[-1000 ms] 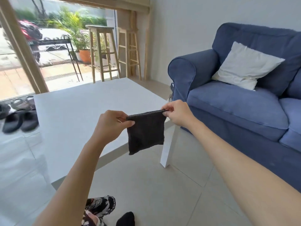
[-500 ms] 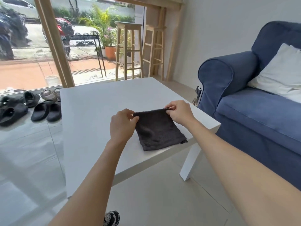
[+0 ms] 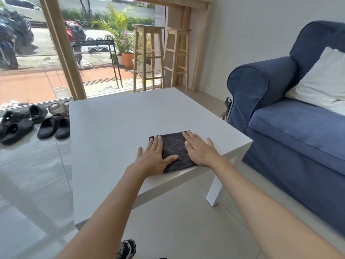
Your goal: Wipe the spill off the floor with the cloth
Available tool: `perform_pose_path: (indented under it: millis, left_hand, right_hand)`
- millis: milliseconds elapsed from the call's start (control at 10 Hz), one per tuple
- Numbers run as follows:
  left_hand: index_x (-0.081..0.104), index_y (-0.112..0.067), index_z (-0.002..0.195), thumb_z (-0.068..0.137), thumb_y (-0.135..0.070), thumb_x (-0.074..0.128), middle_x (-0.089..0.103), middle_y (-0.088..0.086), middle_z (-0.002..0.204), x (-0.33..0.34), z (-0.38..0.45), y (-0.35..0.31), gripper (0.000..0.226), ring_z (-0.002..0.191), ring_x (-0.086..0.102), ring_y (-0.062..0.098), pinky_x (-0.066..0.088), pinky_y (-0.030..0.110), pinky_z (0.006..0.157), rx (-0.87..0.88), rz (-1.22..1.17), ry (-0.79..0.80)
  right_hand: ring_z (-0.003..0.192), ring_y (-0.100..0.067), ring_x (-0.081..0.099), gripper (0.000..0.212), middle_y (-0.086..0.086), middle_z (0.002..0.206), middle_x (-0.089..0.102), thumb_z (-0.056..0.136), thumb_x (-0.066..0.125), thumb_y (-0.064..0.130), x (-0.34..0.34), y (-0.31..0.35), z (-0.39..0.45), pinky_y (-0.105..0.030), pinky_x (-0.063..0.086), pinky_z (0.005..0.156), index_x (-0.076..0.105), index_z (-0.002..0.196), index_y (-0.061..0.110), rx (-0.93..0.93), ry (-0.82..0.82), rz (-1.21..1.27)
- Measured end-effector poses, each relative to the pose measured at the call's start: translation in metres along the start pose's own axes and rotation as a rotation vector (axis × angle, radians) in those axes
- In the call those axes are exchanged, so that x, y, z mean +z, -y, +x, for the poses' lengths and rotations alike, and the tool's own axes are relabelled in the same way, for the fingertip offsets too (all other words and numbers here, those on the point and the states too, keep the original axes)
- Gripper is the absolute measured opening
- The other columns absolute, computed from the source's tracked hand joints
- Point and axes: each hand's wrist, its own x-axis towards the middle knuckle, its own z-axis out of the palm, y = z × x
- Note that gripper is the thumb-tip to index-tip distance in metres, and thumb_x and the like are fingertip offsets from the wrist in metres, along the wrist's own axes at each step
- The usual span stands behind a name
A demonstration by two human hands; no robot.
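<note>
A dark grey folded cloth point(image 3: 174, 146) lies flat on the white low table point(image 3: 112, 124), near its front right corner. My left hand point(image 3: 154, 157) rests palm down on the cloth's left edge, fingers spread. On the cloth's right side my right hand point(image 3: 199, 149) lies flat too. Neither hand grips the cloth. No spill shows on the pale tiled floor point(image 3: 177, 230) in view.
A blue sofa point(image 3: 291, 131) with a white cushion point(image 3: 321, 81) stands to the right, close to the table. Several black sandals point(image 3: 33, 124) lie on the floor at the left by the glass door. Two wooden stools point(image 3: 160, 57) stand at the back.
The cloth went from hanging between both hands to lying on the table. Both hands let go of its top edge and now press flat on it.
</note>
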Motion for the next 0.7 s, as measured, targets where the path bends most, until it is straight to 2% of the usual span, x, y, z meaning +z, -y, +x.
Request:
perform_pose_path:
  millis: [300, 500, 600, 700]
  left_hand:
    - [-0.022, -0.02, 0.149, 0.074, -0.082, 0.035, -0.028, -0.005, 0.156, 0.004, -0.005, -0.004, 0.112, 0.144, -0.021, 0.007, -0.011, 0.044, 0.115, -0.063, -0.017, 0.092]
    - [-0.019, -0.019, 0.15, 0.074, -0.083, 0.034, -0.025, -0.005, 0.157, 0.004, -0.008, -0.005, 0.113, 0.145, -0.02, 0.007, -0.01, 0.045, 0.116, -0.056, -0.024, 0.081]
    - [-0.017, -0.017, 0.151, 0.079, -0.08, 0.027, -0.024, -0.003, 0.158, 0.003, -0.012, 0.0, 0.104, 0.146, -0.017, 0.009, -0.007, 0.046, 0.116, -0.046, -0.059, 0.001]
    - [-0.018, -0.016, 0.15, 0.085, -0.074, 0.015, -0.024, -0.002, 0.157, -0.002, -0.017, 0.014, 0.093, 0.146, -0.016, 0.011, -0.007, 0.045, 0.117, -0.093, -0.135, -0.093]
  right_hand:
    - [0.149, -0.007, -0.005, 0.051, 0.018, 0.161, -0.003, 0.103, 0.011, 0.039, -0.004, -0.01, 0.004, -0.049, -0.011, 0.117, 0.005, 0.153, 0.036, -0.05, 0.045, 0.027]
    - [0.149, -0.009, -0.004, 0.052, 0.02, 0.161, -0.002, 0.102, 0.012, 0.042, -0.001, -0.011, 0.004, -0.049, -0.011, 0.116, 0.006, 0.153, 0.038, -0.039, 0.042, 0.024]
    - [0.15, -0.01, -0.004, 0.053, 0.015, 0.162, 0.001, 0.103, 0.015, 0.041, -0.003, -0.008, 0.0, -0.047, -0.009, 0.118, 0.009, 0.154, 0.031, -0.037, -0.016, 0.003]
    - [0.15, -0.013, 0.001, 0.055, 0.005, 0.163, 0.008, 0.103, 0.025, 0.044, -0.017, -0.004, -0.016, -0.043, -0.002, 0.12, 0.022, 0.153, 0.024, 0.021, -0.204, 0.2]
